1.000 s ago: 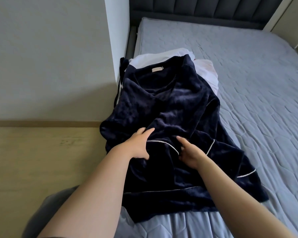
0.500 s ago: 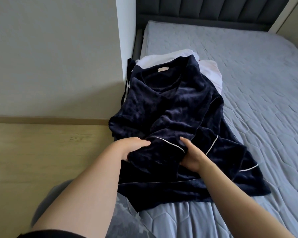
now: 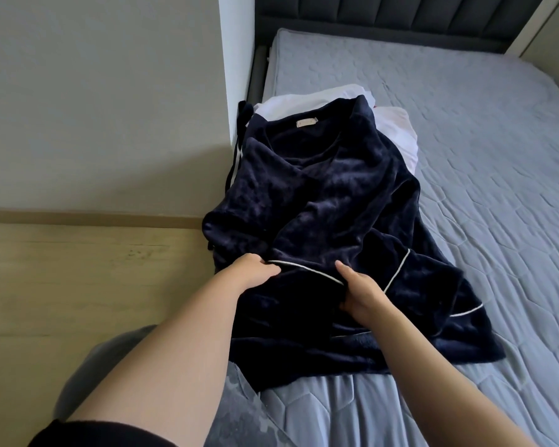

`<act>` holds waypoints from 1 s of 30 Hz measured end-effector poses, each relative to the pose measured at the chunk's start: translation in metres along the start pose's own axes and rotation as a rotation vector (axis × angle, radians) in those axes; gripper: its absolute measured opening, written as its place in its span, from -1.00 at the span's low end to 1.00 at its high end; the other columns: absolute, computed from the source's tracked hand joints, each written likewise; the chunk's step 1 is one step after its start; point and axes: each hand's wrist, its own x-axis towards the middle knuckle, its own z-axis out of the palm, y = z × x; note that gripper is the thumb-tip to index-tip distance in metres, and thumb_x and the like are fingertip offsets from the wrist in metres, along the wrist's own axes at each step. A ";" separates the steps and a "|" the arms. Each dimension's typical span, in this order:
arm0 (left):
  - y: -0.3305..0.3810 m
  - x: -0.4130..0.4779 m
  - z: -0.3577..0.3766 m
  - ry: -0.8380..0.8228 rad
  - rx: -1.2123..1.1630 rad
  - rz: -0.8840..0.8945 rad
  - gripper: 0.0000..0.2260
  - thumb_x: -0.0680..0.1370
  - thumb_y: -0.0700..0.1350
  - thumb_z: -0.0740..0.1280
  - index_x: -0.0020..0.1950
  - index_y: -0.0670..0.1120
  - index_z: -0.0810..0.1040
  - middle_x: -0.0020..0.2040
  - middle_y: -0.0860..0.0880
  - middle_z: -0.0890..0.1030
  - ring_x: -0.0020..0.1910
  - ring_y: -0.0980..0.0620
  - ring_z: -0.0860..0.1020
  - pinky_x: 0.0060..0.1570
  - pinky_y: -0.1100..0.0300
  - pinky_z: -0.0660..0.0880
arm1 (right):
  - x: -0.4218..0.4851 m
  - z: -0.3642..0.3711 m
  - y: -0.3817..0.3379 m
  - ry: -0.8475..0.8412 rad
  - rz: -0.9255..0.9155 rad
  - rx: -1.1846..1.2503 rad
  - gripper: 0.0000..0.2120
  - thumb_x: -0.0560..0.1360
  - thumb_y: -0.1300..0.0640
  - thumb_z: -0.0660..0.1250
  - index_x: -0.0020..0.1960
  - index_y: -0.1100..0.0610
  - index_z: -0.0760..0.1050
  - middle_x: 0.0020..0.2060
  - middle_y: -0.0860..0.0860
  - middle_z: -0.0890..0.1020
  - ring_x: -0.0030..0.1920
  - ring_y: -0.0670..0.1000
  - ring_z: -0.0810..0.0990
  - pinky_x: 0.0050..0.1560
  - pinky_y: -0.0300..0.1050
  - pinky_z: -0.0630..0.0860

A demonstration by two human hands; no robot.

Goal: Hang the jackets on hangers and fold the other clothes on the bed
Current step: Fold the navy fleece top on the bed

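A navy velvet top (image 3: 329, 188) with white piping lies spread on the left side of the grey bed (image 3: 484, 156), its collar and label toward the headboard. Beneath its upper part lie white clothes (image 3: 397, 127). My left hand (image 3: 255, 271) grips the left end of a piped cuff edge on the top's lower middle, fingers curled into the fabric. My right hand (image 3: 359, 291) holds the same piped edge at its right end, thumb on top and fingers tucked under the cloth.
A dark padded headboard (image 3: 400, 21) stands at the far end. A white wall corner (image 3: 236, 69) meets the bed's left edge, with wooden floor (image 3: 78, 285) to the left. A dark striped garment (image 3: 238, 156) hangs off the bed's left edge.
Both hands went from resting flat on the navy top to gripping its white-piped cuff edge. The fabric between them has bunched and pulled slightly toward me.
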 end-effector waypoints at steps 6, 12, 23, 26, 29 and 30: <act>0.010 0.003 0.004 0.059 0.424 -0.016 -0.54 0.53 -0.27 0.16 0.44 -0.08 0.29 0.34 -0.14 0.39 0.14 -0.13 0.47 0.00 0.15 0.41 | 0.001 -0.006 -0.001 0.321 -0.172 -0.343 -0.72 0.46 0.12 0.38 0.13 0.10 0.42 -0.08 0.02 0.59 -0.13 0.01 0.60 -0.35 -0.15 0.50; 0.019 0.009 0.012 0.114 -0.013 0.074 -0.73 0.59 0.05 0.11 0.17 -0.08 0.39 0.05 -0.04 0.47 -0.06 -0.04 0.47 -0.14 0.13 0.34 | 0.005 0.004 -0.023 0.384 -0.217 -0.326 -0.77 0.45 -0.02 0.37 -0.10 0.16 0.58 -0.23 0.03 0.66 -0.21 0.04 0.63 -0.18 -0.02 0.59; 0.019 0.030 0.032 0.625 0.491 0.567 -0.53 0.59 -0.05 0.14 0.50 -0.02 0.15 0.42 -0.04 0.28 0.34 -0.05 0.28 0.23 0.07 0.31 | 0.006 -0.004 -0.035 0.579 -0.825 -1.338 -0.58 0.52 0.19 0.24 0.37 0.21 0.33 0.31 0.16 0.43 0.30 0.19 0.37 0.20 0.04 0.36; 0.021 0.041 0.041 0.416 0.657 0.565 -0.49 0.64 0.04 0.02 0.56 0.00 -0.07 0.56 -0.02 -0.04 0.53 -0.04 -0.06 0.45 -0.07 0.00 | 0.019 -0.001 -0.029 0.376 -0.821 -1.564 -0.51 0.59 0.06 0.16 0.49 0.12 0.19 0.51 0.09 0.16 0.50 0.12 0.09 0.45 0.09 0.06; 0.016 0.047 0.051 0.285 0.729 0.475 -0.49 0.65 0.11 -0.07 0.55 0.05 -0.16 0.56 0.00 -0.19 0.53 -0.05 -0.21 0.45 -0.14 -0.13 | 0.034 -0.017 -0.025 0.358 -0.426 -1.670 -0.47 0.62 -0.03 -0.01 0.54 0.04 -0.02 0.54 -0.04 -0.05 0.53 -0.01 -0.13 0.47 0.16 -0.14; 0.015 0.048 0.052 0.282 0.734 0.474 -0.49 0.65 0.12 -0.08 0.55 0.06 -0.17 0.56 0.00 -0.20 0.52 -0.06 -0.23 0.44 -0.14 -0.14 | 0.038 -0.019 -0.027 0.406 -0.332 -1.628 -0.46 0.61 0.00 -0.01 0.55 0.06 -0.05 0.54 -0.04 -0.07 0.53 -0.02 -0.13 0.46 0.19 -0.17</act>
